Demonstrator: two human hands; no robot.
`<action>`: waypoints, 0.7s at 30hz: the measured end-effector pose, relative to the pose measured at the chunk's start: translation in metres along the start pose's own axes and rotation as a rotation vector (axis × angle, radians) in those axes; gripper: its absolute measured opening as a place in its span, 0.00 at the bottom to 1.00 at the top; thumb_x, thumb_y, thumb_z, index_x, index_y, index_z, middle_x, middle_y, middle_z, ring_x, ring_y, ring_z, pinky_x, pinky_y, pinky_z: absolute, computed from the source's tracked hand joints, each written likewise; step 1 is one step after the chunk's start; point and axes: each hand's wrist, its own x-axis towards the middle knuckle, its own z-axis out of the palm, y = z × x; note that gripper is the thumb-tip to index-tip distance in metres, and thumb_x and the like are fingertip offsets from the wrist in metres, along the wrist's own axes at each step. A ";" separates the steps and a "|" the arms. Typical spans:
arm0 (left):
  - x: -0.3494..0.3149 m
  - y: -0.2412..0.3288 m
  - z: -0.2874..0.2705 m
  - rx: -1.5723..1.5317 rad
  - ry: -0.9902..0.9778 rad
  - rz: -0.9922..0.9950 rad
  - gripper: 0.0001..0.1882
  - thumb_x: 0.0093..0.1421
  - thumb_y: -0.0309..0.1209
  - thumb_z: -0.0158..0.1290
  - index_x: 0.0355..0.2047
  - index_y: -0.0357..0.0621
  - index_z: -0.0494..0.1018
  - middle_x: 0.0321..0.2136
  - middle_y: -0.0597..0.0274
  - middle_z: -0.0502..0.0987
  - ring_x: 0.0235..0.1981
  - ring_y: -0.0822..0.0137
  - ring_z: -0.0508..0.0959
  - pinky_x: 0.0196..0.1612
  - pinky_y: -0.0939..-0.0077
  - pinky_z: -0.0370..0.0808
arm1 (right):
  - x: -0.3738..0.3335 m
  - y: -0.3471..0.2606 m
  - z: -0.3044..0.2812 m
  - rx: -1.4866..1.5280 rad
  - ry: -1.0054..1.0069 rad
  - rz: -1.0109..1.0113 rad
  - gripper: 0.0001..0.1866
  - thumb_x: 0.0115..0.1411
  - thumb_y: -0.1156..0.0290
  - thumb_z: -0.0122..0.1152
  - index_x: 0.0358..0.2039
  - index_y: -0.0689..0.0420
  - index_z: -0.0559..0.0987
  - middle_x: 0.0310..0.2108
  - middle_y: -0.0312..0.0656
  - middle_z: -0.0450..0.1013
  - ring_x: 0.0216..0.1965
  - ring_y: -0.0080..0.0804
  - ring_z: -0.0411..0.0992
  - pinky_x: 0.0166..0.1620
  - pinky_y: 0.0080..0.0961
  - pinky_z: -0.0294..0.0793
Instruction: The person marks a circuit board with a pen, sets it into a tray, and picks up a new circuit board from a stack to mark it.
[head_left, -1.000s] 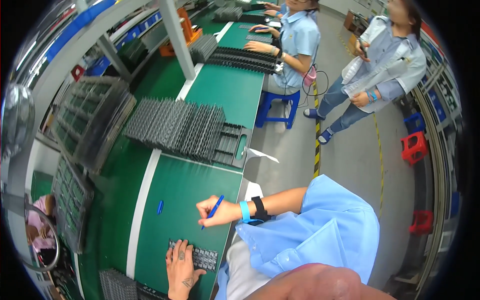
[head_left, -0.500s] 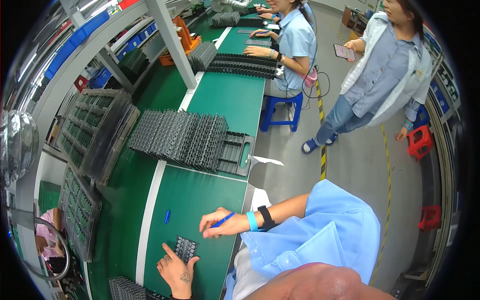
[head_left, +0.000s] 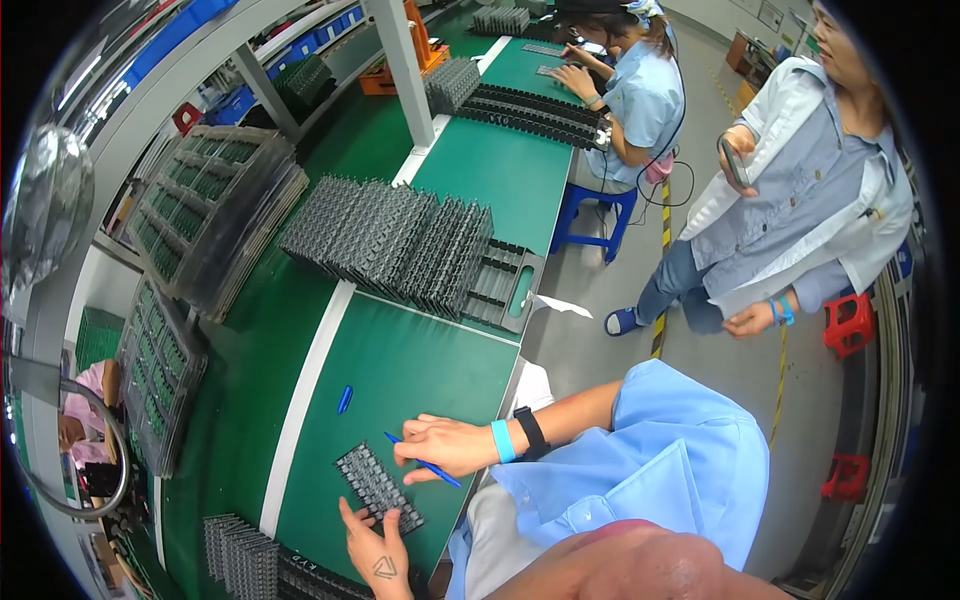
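A small dark panel of circuit boards (head_left: 374,480) lies slantwise on the green table in front of me. My left hand (head_left: 376,552) is at its near left edge, thumb and index finger spread apart, with the thumb tip touching the panel. My right hand (head_left: 448,447) is closed around a slim blue pen (head_left: 438,474) just right of the panel. The pen slants across under the fingers, both ends showing. A blue pen cap (head_left: 345,399) lies by itself on the table beyond the panel.
Stacked grey racks (head_left: 380,245) stand farther along the table, beside a black tray (head_left: 500,285). Another rack (head_left: 240,555) is at the near left. Clear trays of green boards (head_left: 205,205) lean at left. A seated co-worker (head_left: 640,100) and a standing person (head_left: 790,180) are ahead and right.
The panel has turned and more of it shows. My left hand has shifted right and nearer to me. The pen in my right hand now slants the other way.
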 end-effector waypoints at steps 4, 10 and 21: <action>-0.021 0.033 0.013 -0.332 -0.007 -0.052 0.43 0.64 0.40 0.64 0.72 0.33 0.57 0.42 0.43 0.82 0.41 0.51 0.83 0.48 0.57 0.78 | 0.010 0.006 0.001 0.021 -0.019 -0.002 0.17 0.66 0.54 0.69 0.41 0.54 0.76 0.34 0.40 0.78 0.39 0.44 0.74 0.44 0.40 0.72; -0.028 0.025 0.028 -0.407 0.058 0.055 0.39 0.66 0.27 0.60 0.74 0.37 0.56 0.44 0.47 0.83 0.40 0.59 0.84 0.48 0.64 0.80 | 0.002 0.003 -0.012 0.046 -0.038 0.090 0.18 0.68 0.54 0.68 0.43 0.55 0.77 0.34 0.42 0.76 0.40 0.45 0.76 0.46 0.41 0.76; -0.017 0.079 -0.059 -1.096 -0.209 0.618 0.24 0.74 0.38 0.55 0.65 0.37 0.70 0.40 0.48 0.84 0.42 0.52 0.85 0.48 0.60 0.82 | -0.007 0.007 -0.019 0.241 0.017 0.154 0.15 0.67 0.59 0.70 0.41 0.57 0.78 0.36 0.44 0.79 0.40 0.43 0.80 0.43 0.39 0.80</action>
